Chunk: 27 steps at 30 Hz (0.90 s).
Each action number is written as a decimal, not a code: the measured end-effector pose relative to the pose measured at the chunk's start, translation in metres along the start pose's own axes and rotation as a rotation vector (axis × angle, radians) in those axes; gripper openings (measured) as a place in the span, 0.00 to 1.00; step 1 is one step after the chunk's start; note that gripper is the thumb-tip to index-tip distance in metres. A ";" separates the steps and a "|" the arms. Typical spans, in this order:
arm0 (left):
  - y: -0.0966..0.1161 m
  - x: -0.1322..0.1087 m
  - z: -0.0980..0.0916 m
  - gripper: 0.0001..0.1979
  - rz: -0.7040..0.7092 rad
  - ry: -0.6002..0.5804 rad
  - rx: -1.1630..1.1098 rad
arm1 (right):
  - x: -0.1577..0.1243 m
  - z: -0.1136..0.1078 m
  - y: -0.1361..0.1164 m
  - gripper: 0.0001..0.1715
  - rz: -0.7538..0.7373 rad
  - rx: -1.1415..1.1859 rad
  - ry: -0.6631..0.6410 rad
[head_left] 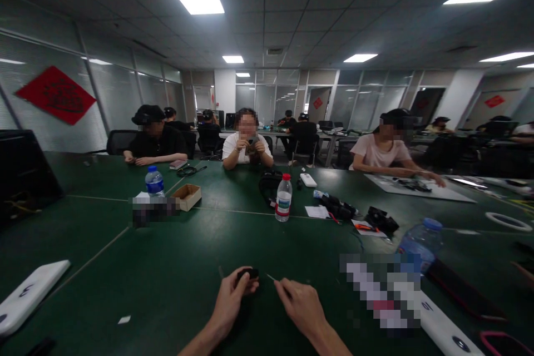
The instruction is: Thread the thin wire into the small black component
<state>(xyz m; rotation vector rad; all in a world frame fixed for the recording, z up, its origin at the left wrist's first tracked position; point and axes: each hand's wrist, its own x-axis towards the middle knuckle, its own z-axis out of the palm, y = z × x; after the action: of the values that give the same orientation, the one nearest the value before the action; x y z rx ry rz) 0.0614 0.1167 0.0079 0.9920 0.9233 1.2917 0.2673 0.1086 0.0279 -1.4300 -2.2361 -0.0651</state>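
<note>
My left hand is closed around a small black object with rounded edges, whose kind I cannot make out. In my right hand a thin, pale, pointed tool is pinched, its tip aimed left at the black object. A short gap separates the tip from the object. Both hands are over the green table, close to its near side. Most of the thin tool is hidden by my right fingers.
Ahead stand a red-capped bottle and an open cardboard box. A blue-capped bottle and a white device are at right; another white device lies left. Black gear lies beyond. Several people sit across the table.
</note>
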 end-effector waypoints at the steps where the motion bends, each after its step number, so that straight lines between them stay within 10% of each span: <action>1: 0.001 -0.001 0.000 0.29 0.001 -0.009 0.010 | 0.000 -0.001 0.002 0.31 0.010 0.007 -0.012; 27: 0.013 -0.011 0.002 0.25 -0.004 -0.070 0.113 | -0.003 0.003 -0.014 0.28 -0.014 -0.028 -0.078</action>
<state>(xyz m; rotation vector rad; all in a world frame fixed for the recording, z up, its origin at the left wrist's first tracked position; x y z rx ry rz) 0.0583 0.1060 0.0207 1.1158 0.9523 1.2039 0.2549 0.1005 0.0265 -1.4547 -2.3167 -0.0459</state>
